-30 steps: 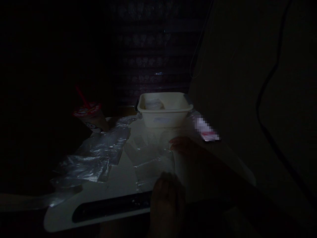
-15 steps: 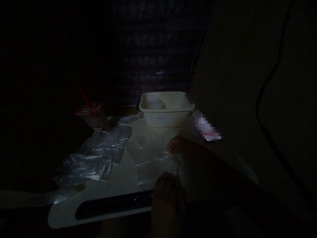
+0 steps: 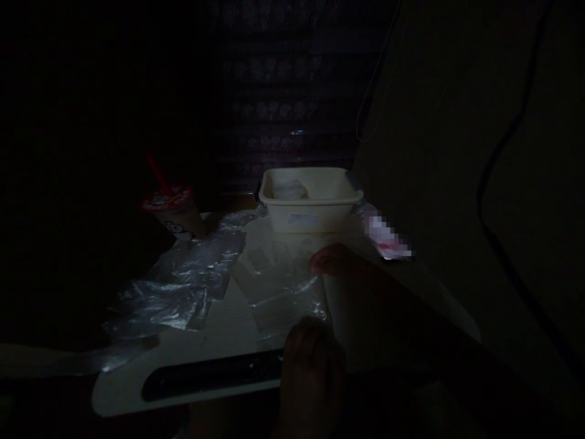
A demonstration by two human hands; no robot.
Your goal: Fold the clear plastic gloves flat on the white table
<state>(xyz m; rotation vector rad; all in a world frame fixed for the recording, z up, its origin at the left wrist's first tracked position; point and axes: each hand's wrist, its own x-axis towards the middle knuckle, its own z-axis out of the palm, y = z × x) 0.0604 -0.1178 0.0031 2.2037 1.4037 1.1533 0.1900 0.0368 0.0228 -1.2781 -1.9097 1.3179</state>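
Note:
A clear plastic sheet or bag lies on the white table, in front of the bin. My right hand is at its upper right corner, fingers pinched together on the plastic. At the near edge, my left hand rests with curled fingers over the plastic's lower right part; what lies under those fingers is hidden in the dark. Further left, a pile of crinkled clear plastic bags covers the table.
A cream bin with some plastic inside stands at the back. A cup with a red straw is at the back left. A blurred pink and white item lies at the right. A dark slot runs along the near edge.
My right hand has moved slightly up, away from me, and the plastic near it has shifted and spread. My left hand has stayed nearly in place.

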